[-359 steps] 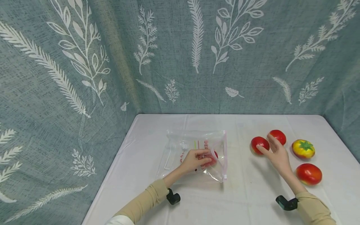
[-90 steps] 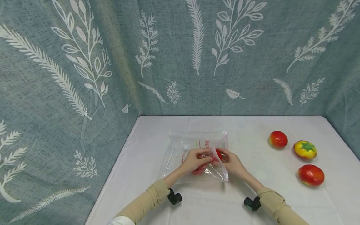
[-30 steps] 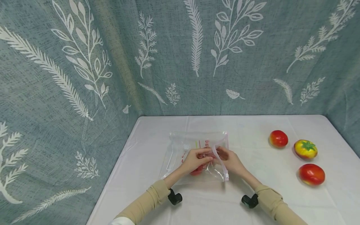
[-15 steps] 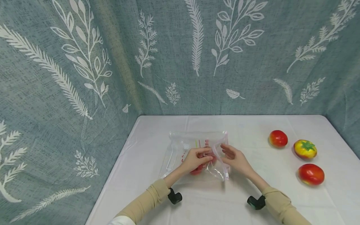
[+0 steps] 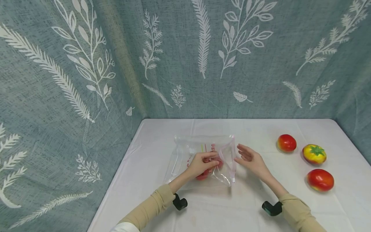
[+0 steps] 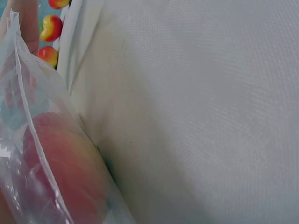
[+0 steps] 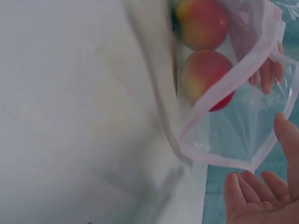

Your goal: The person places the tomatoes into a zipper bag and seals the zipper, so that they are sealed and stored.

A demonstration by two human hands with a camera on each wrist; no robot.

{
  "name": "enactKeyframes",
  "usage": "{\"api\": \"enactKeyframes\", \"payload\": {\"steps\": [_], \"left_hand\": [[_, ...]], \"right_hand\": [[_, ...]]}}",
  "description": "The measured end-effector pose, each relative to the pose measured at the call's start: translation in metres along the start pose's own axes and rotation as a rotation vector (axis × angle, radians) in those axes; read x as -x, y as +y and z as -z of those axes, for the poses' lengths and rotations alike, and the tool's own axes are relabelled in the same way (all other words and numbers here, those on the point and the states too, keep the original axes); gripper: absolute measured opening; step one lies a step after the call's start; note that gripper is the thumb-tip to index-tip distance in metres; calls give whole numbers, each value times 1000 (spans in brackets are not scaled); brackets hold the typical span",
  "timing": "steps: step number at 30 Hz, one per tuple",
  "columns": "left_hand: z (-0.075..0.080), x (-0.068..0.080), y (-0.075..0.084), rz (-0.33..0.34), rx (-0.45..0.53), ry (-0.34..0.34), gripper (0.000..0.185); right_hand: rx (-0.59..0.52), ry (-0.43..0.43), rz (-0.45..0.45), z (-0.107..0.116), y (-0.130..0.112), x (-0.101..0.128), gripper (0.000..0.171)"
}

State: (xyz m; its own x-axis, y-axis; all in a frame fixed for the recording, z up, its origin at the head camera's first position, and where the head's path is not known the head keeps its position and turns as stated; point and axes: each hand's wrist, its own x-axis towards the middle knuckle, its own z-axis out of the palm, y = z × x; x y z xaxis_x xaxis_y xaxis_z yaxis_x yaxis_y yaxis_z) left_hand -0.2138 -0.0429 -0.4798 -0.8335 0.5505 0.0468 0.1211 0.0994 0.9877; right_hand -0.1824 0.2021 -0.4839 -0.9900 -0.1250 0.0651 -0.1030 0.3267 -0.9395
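Observation:
A clear zip bag [image 5: 197, 149] with a pink zipper lies on the white table [image 5: 261, 206], its mouth facing right. My left hand [image 5: 209, 161] pinches the bag's upper lip and holds the mouth open. Two red tomatoes [image 7: 204, 78] lie inside the bag [image 7: 238, 126], and one of them [image 6: 65, 172] fills the left wrist view. My right hand [image 5: 245, 155] hovers just right of the mouth, fingers spread and empty. The same open palm [image 7: 261, 196] shows in the right wrist view.
Three loose tomatoes lie at the table's right side: a red one [image 5: 286, 142], a yellow-red one with a green stem [image 5: 314, 153] and a red one [image 5: 320, 179]. A leaf-patterned grey-blue curtain [image 5: 185, 58] closes off the back and left.
My right hand has drawn back out of the bag's mouth to the right, now empty. A second tomato lies in the bag, and one fewer lies at the right than 12 s ago.

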Motion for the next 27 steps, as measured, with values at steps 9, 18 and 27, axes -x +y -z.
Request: {"api": "enactKeyframes", "payload": {"steps": [9, 18, 27], "left_hand": [[-1, 6, 16, 16, 14, 5, 37], [-1, 13, 26, 8, 2, -12, 40], [0, 7, -1, 2, 18, -11, 42]], "right_hand": [[6, 51, -20, 22, -7, 6, 69], [49, 90, -36, 39, -1, 9, 71], [129, 167, -65, 52, -4, 16, 74]]}}
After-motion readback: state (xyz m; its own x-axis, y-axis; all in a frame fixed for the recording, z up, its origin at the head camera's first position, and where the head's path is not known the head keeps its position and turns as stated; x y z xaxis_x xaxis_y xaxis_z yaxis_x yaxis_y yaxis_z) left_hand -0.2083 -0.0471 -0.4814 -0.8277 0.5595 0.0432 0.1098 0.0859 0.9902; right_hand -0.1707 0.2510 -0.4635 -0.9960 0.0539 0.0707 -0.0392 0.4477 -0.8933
